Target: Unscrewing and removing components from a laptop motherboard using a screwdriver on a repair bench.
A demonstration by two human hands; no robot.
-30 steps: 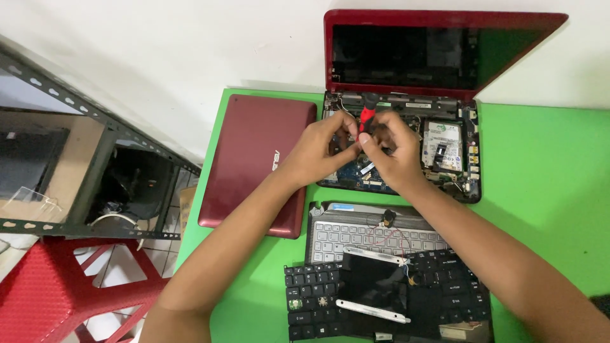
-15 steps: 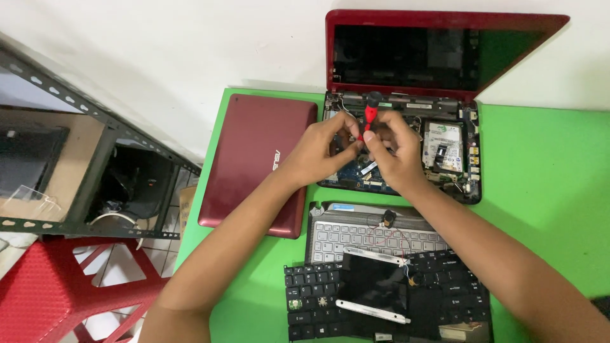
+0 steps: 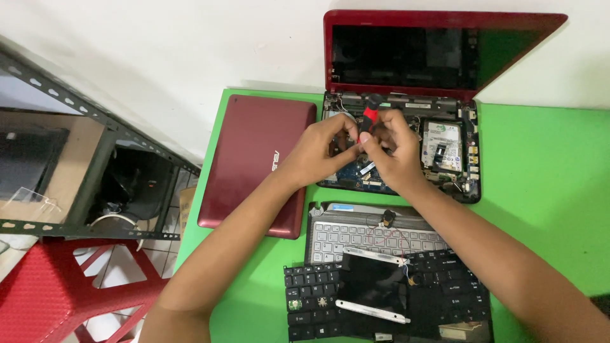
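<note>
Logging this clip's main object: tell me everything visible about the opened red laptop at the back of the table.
The opened laptop has a glossy red lid standing upright against the white wall, its dark screen off. The base lies flat on the green table with keyboard and top cover removed, exposing a blue circuit board, cables and a silver drive on the right. The left hand and right hand rest over the board, the right holding a red-handled tool. A closed red laptop lies beside it.
</note>
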